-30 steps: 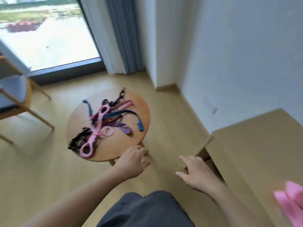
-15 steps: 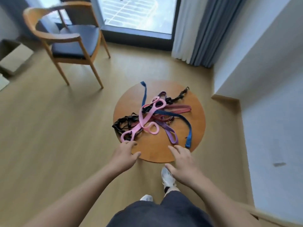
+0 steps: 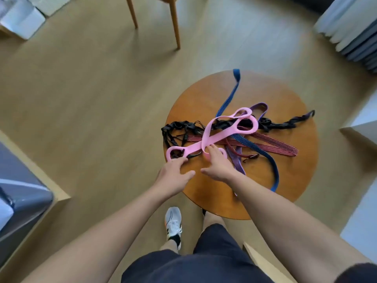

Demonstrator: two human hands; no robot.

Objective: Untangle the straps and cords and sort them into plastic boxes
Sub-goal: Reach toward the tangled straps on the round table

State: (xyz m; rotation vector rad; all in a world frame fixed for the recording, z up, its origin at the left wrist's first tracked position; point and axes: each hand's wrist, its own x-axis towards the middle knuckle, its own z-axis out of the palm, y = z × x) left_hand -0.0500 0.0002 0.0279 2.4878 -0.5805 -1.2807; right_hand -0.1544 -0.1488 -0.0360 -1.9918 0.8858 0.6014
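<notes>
A tangle of straps lies on a round wooden table. On top is a pink looped strap, over a blue strap, a red striped strap, a purple strap and black cords. My left hand reaches the pink strap's near-left loop, fingertips at it. My right hand lies with straight fingers on the pink strap's middle loop. Neither hand visibly grips anything.
Chair legs stand on the wooden floor beyond the table. A grey bed or cushion with a wooden edge is at the left. Curtains hang at the top right, a white wall corner at the right. My shoe is below the table.
I have stepped up to the table and the view now looks straight down. Both hands have moved forward from the table's near edge onto the pink strap.
</notes>
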